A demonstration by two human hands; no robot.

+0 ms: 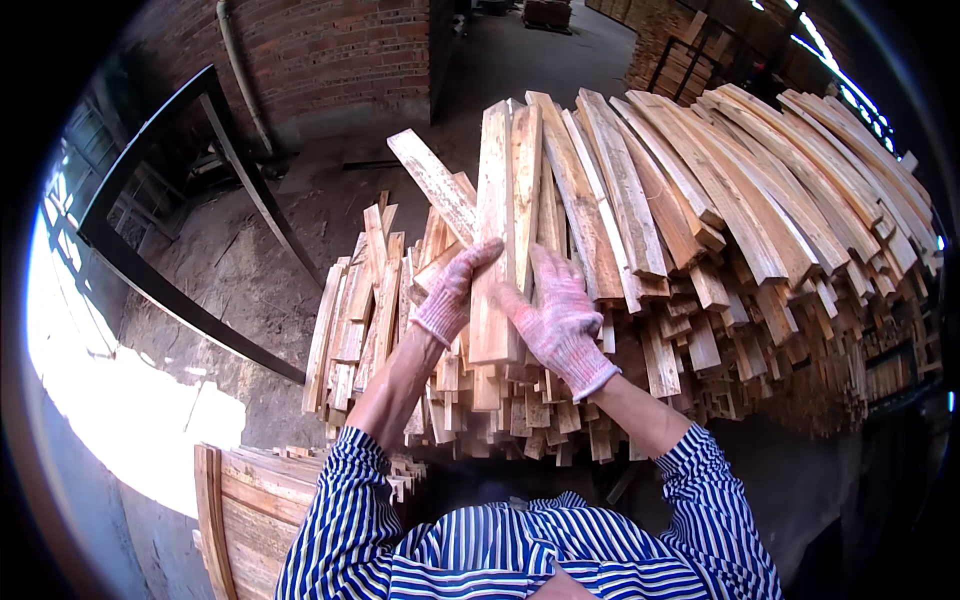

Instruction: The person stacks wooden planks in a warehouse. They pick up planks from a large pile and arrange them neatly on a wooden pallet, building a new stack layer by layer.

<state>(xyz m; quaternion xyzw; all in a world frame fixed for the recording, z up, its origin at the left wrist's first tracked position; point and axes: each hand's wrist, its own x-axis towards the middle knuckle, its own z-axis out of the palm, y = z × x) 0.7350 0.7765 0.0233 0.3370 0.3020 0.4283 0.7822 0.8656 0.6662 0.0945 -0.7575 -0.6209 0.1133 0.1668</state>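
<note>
Gloved left hand (pixel 447 297), right hand (pixel 557 318), flanking plank (pixel 497 240) edges atop stack (pixel 760 250)

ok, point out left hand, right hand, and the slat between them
left hand (pixel 447 300), head view, back of glove.
right hand (pixel 558 315), head view, back of glove.
wooden slat (pixel 494 200), head view, upper face.

Rough, matt wooden slats (pixel 620 200); knitted cloth gloves (pixel 555 315); brick wall (pixel 330 50).
</note>
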